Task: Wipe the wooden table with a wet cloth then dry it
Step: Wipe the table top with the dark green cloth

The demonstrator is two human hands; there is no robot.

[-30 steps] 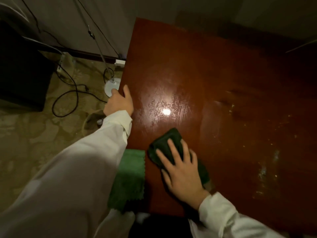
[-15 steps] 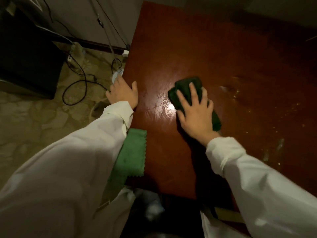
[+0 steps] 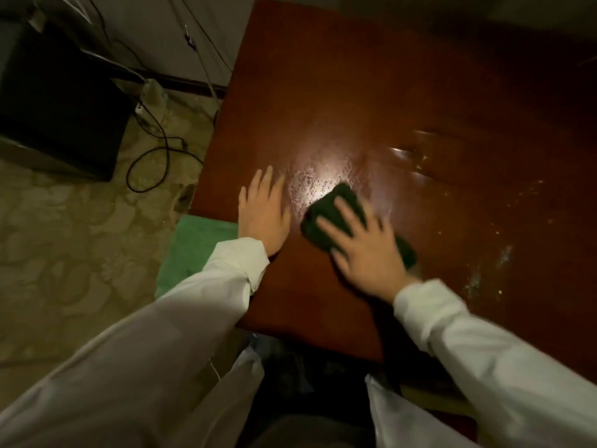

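Note:
A glossy reddish-brown wooden table (image 3: 371,92) fills the right of the head view, with a bright light reflection and a wet sheen near its middle. My right hand (image 3: 365,247) presses flat on a dark green cloth (image 3: 329,218) lying on the tabletop, fingers spread over it. My left hand (image 3: 263,211) rests flat and empty on the table just left of the cloth, fingers apart. A lighter green cloth (image 3: 193,250) hangs at the table's left edge, partly hidden by my left sleeve.
Specks and smears (image 3: 478,276) mark the table's right side. On the patterned floor to the left stand a black box (image 3: 55,105) and loose black cables (image 3: 155,156). A thin pole (image 3: 200,59) rises by the wall.
My right hand slid the dark cloth away, then back toward me and slightly left. My left hand moved from the table's left edge onto the tabletop beside the cloth.

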